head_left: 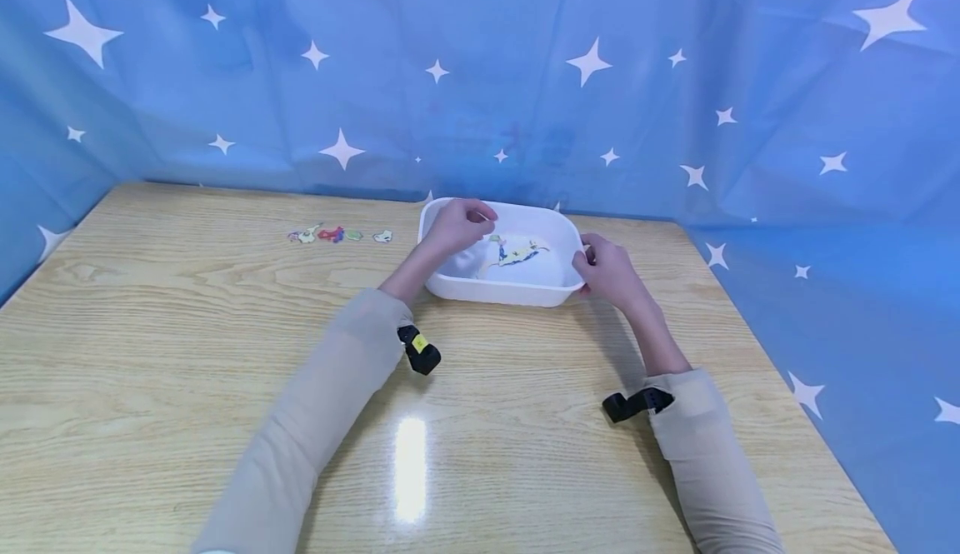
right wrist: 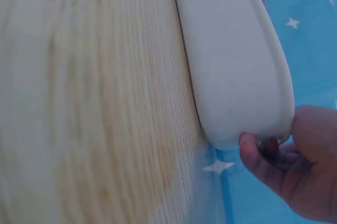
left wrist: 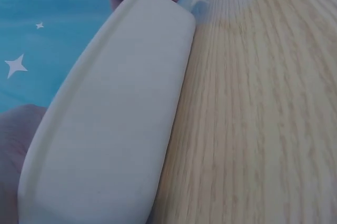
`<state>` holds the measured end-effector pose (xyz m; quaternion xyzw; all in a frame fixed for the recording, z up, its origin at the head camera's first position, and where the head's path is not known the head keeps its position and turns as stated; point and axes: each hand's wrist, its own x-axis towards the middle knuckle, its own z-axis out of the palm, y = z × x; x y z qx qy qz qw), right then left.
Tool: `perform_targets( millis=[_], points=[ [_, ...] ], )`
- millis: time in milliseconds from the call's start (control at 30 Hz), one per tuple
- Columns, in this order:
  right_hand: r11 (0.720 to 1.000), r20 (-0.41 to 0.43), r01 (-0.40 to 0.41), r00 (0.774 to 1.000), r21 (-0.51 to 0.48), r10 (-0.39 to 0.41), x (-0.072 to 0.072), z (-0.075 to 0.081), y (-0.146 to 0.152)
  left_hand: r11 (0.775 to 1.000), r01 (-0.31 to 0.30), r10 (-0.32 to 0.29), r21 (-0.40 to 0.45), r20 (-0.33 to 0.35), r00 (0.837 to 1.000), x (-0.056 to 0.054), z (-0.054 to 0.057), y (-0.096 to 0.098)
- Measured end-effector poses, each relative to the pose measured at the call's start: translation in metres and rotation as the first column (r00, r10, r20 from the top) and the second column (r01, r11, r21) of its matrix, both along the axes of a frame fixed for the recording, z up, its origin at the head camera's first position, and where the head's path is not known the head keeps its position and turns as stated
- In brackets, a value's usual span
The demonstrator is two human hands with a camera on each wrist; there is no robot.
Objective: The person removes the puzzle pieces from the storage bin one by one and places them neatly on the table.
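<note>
A white plastic tub [head_left: 502, 291] stands near the table's back edge. Flat colourful cutouts [head_left: 517, 254] lie on its floor. My right hand [head_left: 611, 269] grips the tub's right end; the right wrist view shows that hand's fingers [right wrist: 260, 168] curled at the rim and outer wall. Over the tub's left part hovers my left hand [head_left: 459, 227], its fingers loosely bent, thumb and forefinger slightly apart, with nothing seen between them. In the left wrist view the tub's wall hides most of this hand [left wrist: 18, 145].
Left of the tub, several small flat cutouts lie in a row, among them a red one [head_left: 331, 235] and a whitish one [head_left: 382, 237]. A blue star-patterned cloth [head_left: 480, 104] hangs behind the wooden table [head_left: 187, 354]. Each wrist wears a black camera strap.
</note>
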<state>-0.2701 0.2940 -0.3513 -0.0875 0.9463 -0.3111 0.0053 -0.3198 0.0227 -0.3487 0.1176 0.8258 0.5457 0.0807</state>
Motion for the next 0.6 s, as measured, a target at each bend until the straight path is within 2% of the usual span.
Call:
perform_targets(
  millis=[200, 333, 600],
  points=[
    [1.000, 0.007, 0.004, 1.000, 0.007, -0.004, 0.0015, 0.0015, -0.0006, 0.995, 0.041, -0.040, -0.095, 0.013, 0.999, -0.0081, -0.0031, 0.0064],
    [1.000, 0.003, 0.009, 1.000, 0.017, -0.009, 0.0022, 0.0018, -0.0009, 0.987, 0.095, -0.093, -0.126, 0.024, 0.995, -0.0093, -0.0040, 0.0077],
    [1.000, -0.004, 0.009, 1.000, 0.009, -0.009, 0.0017, 0.0008, -0.0009, 0.959, 0.185, -0.184, -0.215, 0.026, 0.983, -0.0111, -0.0087, 0.0077]
  ],
)
